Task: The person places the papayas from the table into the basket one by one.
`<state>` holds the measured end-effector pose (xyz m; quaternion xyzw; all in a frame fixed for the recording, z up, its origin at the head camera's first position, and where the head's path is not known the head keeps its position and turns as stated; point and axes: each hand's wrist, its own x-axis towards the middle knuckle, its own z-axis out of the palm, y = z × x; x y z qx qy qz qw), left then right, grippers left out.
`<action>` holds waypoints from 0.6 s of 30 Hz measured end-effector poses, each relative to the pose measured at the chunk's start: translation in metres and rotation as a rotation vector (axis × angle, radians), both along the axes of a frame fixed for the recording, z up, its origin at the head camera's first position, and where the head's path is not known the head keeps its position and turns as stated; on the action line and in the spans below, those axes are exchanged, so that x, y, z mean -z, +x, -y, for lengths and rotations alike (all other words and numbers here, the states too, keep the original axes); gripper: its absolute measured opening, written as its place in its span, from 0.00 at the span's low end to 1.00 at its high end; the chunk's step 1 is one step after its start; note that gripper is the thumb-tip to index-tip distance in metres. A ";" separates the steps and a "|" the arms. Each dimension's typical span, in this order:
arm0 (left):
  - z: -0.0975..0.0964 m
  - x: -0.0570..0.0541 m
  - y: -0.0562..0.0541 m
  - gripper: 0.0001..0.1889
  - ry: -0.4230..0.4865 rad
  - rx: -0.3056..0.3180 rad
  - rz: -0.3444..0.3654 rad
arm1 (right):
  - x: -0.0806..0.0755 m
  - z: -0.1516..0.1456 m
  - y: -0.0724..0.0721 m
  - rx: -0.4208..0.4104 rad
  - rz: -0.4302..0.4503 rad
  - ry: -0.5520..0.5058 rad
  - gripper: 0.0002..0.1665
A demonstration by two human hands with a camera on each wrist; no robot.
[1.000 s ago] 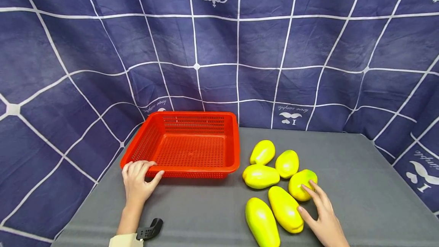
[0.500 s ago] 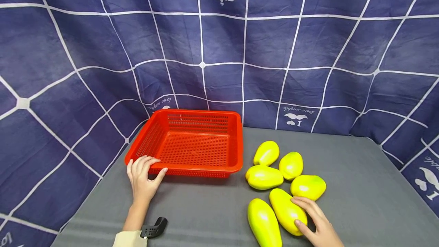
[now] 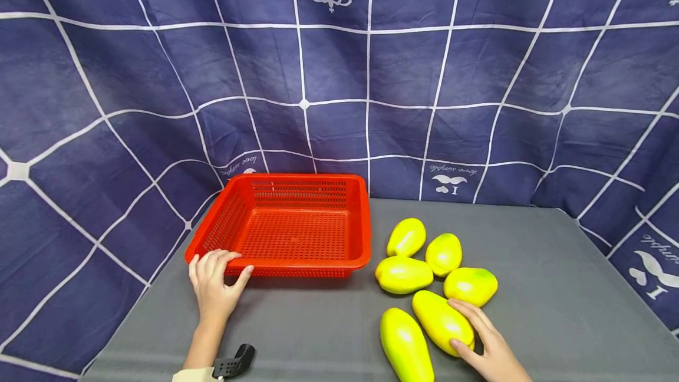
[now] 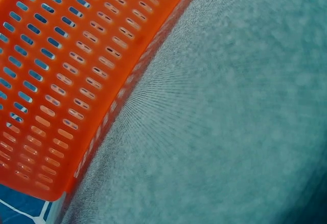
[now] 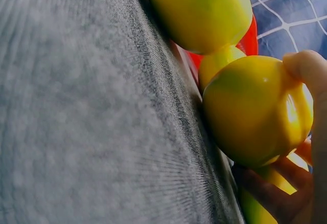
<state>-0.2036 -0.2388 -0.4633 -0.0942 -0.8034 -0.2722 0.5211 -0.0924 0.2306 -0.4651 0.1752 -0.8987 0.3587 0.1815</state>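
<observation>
Right of the rectangular red plastic basket (image 3: 302, 264), the right hand (image 3: 492, 349) gripped a smooth yellow oval fruit (image 3: 439, 320) between fingers and thumb; the left hand (image 3: 214, 286) clasped the basket's rim, perhaps to steady it.

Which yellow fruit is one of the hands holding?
The held fruit lies just right of the bottom fruit in the head view. Only it sits between the thumb and fingers of the right hand; the other five lie outside that grip.
</observation>
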 end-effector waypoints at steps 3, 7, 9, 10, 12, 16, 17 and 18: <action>0.003 0.001 0.003 0.29 -0.013 -0.003 0.004 | 0.001 0.003 0.002 0.061 0.038 0.032 0.34; 0.004 0.003 0.006 0.28 -0.022 -0.007 -0.002 | -0.001 0.007 0.006 0.153 0.103 0.071 0.32; 0.004 0.004 0.007 0.28 -0.019 -0.009 -0.005 | -0.005 0.010 0.008 0.181 0.117 0.065 0.31; 0.003 0.004 0.007 0.28 -0.017 -0.009 -0.006 | -0.007 0.011 0.009 0.189 0.122 0.051 0.31; 0.002 0.003 0.007 0.29 -0.013 -0.009 -0.006 | -0.012 0.012 0.010 0.185 0.097 0.013 0.32; -0.001 0.000 0.004 0.28 -0.006 -0.004 -0.009 | -0.020 0.012 0.006 0.125 -0.009 -0.035 0.37; -0.001 -0.001 0.003 0.28 -0.005 -0.004 -0.007 | -0.022 0.012 0.004 0.099 -0.052 -0.043 0.38; -0.001 -0.001 0.002 0.28 -0.006 -0.004 -0.005 | -0.024 0.013 0.001 0.078 -0.086 -0.049 0.39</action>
